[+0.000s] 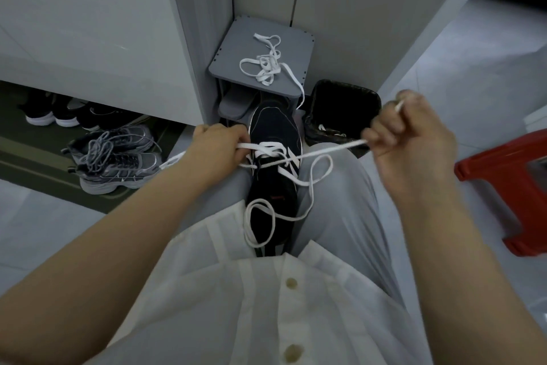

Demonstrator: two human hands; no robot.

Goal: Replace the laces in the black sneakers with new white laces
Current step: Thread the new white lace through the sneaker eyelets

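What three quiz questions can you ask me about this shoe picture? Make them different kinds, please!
1. True or false: the black sneaker lies between the person's legs.
2. Where is the spare lace? A) on the red stool B) on the grey stand C) in the black bin
3. Which hand pulls the white lace taut, out to the side of the sneaker?
Key: 1 true. 2 B. 3 the right hand.
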